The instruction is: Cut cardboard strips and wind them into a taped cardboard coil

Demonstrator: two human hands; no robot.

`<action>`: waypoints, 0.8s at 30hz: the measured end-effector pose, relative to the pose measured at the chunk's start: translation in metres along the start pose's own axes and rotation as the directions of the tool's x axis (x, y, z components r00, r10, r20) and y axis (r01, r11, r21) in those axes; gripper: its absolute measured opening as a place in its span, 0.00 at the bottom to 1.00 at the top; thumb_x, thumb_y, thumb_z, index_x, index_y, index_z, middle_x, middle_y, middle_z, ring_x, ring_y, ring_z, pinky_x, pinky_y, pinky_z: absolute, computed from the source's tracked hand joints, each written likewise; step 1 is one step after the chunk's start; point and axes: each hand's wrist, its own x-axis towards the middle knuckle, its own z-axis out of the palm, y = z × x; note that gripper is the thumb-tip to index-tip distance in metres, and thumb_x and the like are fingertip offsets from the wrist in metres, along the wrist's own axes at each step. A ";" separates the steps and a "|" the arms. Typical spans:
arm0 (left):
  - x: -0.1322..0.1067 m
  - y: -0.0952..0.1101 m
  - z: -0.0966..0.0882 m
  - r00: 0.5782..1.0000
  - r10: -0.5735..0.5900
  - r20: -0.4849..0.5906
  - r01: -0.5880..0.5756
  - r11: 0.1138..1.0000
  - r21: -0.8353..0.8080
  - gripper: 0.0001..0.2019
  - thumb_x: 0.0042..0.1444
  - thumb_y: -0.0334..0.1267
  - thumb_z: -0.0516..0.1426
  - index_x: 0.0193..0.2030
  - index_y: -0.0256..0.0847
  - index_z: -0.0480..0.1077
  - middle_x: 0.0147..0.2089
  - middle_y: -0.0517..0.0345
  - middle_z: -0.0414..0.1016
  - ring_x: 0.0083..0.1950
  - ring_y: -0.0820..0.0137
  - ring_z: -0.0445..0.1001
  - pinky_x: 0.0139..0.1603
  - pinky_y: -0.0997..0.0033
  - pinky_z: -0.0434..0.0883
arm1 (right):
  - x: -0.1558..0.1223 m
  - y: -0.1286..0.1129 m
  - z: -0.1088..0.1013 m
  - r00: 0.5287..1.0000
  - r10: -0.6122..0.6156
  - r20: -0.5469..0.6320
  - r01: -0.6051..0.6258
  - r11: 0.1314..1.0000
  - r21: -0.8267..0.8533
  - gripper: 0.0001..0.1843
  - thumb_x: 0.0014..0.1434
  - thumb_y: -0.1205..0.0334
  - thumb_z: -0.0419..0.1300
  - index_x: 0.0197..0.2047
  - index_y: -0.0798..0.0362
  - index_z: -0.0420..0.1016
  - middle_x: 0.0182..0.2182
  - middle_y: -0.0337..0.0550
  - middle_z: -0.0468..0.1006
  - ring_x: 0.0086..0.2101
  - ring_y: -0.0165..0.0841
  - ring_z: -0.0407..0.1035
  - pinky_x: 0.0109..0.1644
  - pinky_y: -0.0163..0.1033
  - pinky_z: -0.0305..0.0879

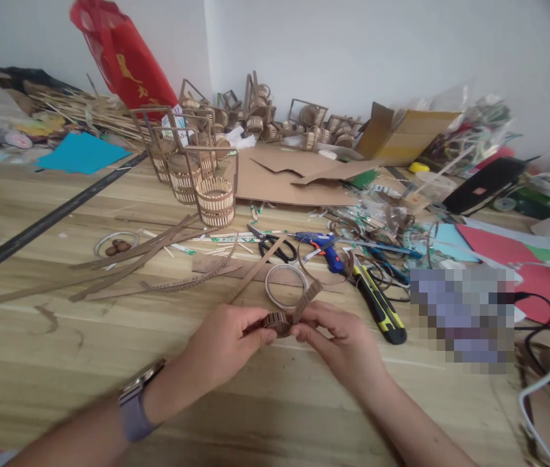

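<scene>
A small coil of brown corrugated cardboard strip [277,323] is held between my hands, low over the wooden table. My left hand [229,337], with a watch on its wrist, pinches the coil between thumb and fingers. The strip's loose end [308,299] sticks up beside the coil, and my right hand [340,334] pinches the strip near where it meets the roll. Just beyond my hands lies a roll of tape [285,286]. A yellow and black utility knife [379,305] rests to the right of my right hand.
Black-handled scissors [277,248] and a blue glue gun [327,251] lie past the tape. Small slatted baskets [215,202] with tall handles stand farther back. Cardboard strips [133,269] spread to the left, near several brown balls [120,246]. A cardboard sheet [275,175] lies behind.
</scene>
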 end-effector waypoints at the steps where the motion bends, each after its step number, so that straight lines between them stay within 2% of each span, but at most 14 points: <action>1: 0.000 0.000 0.000 1.000 0.009 0.005 -0.009 0.999 0.040 0.10 0.59 0.35 0.54 0.28 0.38 0.72 0.26 0.62 0.73 0.29 0.70 0.70 0.29 0.75 0.58 | 0.000 0.001 0.000 0.999 -0.023 0.039 0.024 0.999 -0.030 0.14 0.64 0.55 0.59 0.30 0.50 0.80 0.24 0.40 0.79 0.27 0.33 0.72 0.30 0.34 0.65; 6: -0.001 -0.002 0.001 0.995 0.094 0.034 -0.098 0.982 0.161 0.09 0.58 0.28 0.55 0.28 0.38 0.73 0.27 0.60 0.77 0.30 0.69 0.73 0.30 0.74 0.60 | -0.003 0.004 0.003 0.979 -0.085 0.188 0.105 0.990 -0.099 0.11 0.65 0.64 0.57 0.34 0.51 0.79 0.29 0.43 0.79 0.30 0.33 0.73 0.33 0.33 0.65; 9: -0.001 -0.003 0.001 0.993 0.120 0.012 -0.121 0.980 0.157 0.10 0.57 0.27 0.55 0.30 0.39 0.75 0.30 0.58 0.80 0.32 0.67 0.76 0.33 0.73 0.65 | -0.004 0.003 0.006 0.985 -0.060 0.164 0.075 0.994 -0.086 0.09 0.63 0.65 0.57 0.33 0.51 0.79 0.27 0.43 0.79 0.29 0.33 0.72 0.31 0.33 0.63; 11: 0.000 -0.004 0.001 0.994 0.101 -0.037 -0.099 0.994 0.054 0.09 0.58 0.29 0.55 0.36 0.40 0.78 0.35 0.57 0.82 0.36 0.65 0.78 0.37 0.71 0.69 | -0.003 0.002 0.008 0.996 0.035 0.088 -0.034 0.999 -0.012 0.09 0.61 0.62 0.59 0.29 0.51 0.77 0.24 0.41 0.77 0.27 0.32 0.70 0.30 0.33 0.62; 13: 0.001 -0.006 0.003 0.995 0.044 -0.094 -0.060 0.982 -0.178 0.12 0.58 0.34 0.57 0.48 0.42 0.77 0.42 0.55 0.83 0.41 0.63 0.80 0.41 0.68 0.73 | -0.002 0.000 0.011 0.981 0.187 0.040 -0.191 0.969 0.154 0.11 0.59 0.57 0.61 0.27 0.51 0.76 0.22 0.40 0.77 0.25 0.32 0.70 0.29 0.34 0.63; 15: 0.002 -0.009 0.007 0.995 -0.014 -0.098 -0.031 0.894 -0.446 0.21 0.57 0.38 0.60 0.58 0.42 0.71 0.47 0.54 0.82 0.43 0.63 0.81 0.43 0.66 0.76 | -0.001 -0.001 0.014 0.945 0.321 0.056 -0.321 0.883 0.342 0.14 0.57 0.51 0.62 0.27 0.52 0.76 0.22 0.40 0.78 0.25 0.32 0.71 0.30 0.35 0.65; 17: 0.003 -0.010 0.012 0.997 -0.025 -0.070 -0.023 0.789 -0.615 0.26 0.56 0.40 0.62 0.61 0.41 0.68 0.46 0.53 0.83 0.41 0.63 0.82 0.42 0.65 0.77 | 0.000 -0.002 0.018 0.918 0.388 0.082 -0.378 0.795 0.473 0.16 0.54 0.48 0.65 0.28 0.53 0.76 0.22 0.41 0.79 0.25 0.32 0.72 0.31 0.35 0.67; 20: 0.005 -0.009 0.016 0.995 -0.010 -0.101 -0.059 0.753 -0.656 0.20 0.58 0.39 0.60 0.57 0.39 0.72 0.44 0.53 0.82 0.39 0.65 0.82 0.42 0.66 0.78 | -0.001 -0.003 0.022 0.905 0.417 0.088 -0.393 0.738 0.548 0.18 0.51 0.46 0.67 0.27 0.54 0.77 0.22 0.41 0.79 0.25 0.32 0.72 0.32 0.35 0.67; 24: 0.007 -0.007 0.013 0.996 0.035 -0.083 -0.078 0.791 -0.607 0.14 0.59 0.39 0.58 0.50 0.39 0.77 0.42 0.54 0.82 0.41 0.65 0.81 0.44 0.67 0.77 | -0.001 0.000 0.019 0.903 0.422 0.083 -0.402 0.759 0.512 0.17 0.50 0.47 0.69 0.25 0.54 0.77 0.21 0.41 0.79 0.25 0.32 0.71 0.31 0.35 0.67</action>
